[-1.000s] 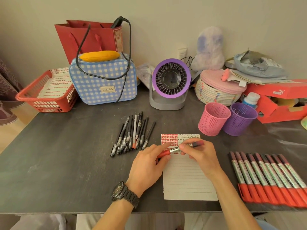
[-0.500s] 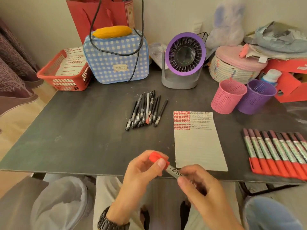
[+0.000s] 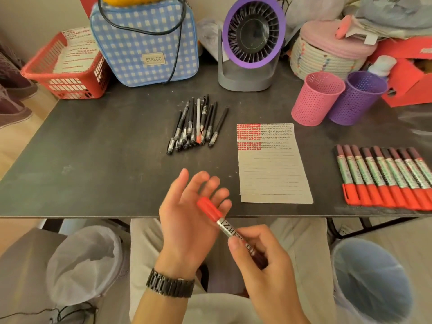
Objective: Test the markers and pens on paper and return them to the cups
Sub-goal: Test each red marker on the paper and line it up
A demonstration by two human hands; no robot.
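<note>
My right hand pinches the marker by its barrel, low off the near left corner of the paper, just past the table edge. The red cap is on, and it lies across the fingers of my left hand, which is spread loose and gripping nothing. Whether the cap actually touches them is hard to say from here. Left of the paper's far end, the black pens lie heaped. Right of the paper sits a row of markers. Beyond its far right corner stand the pink cup and purple cup, side by side.
</note>
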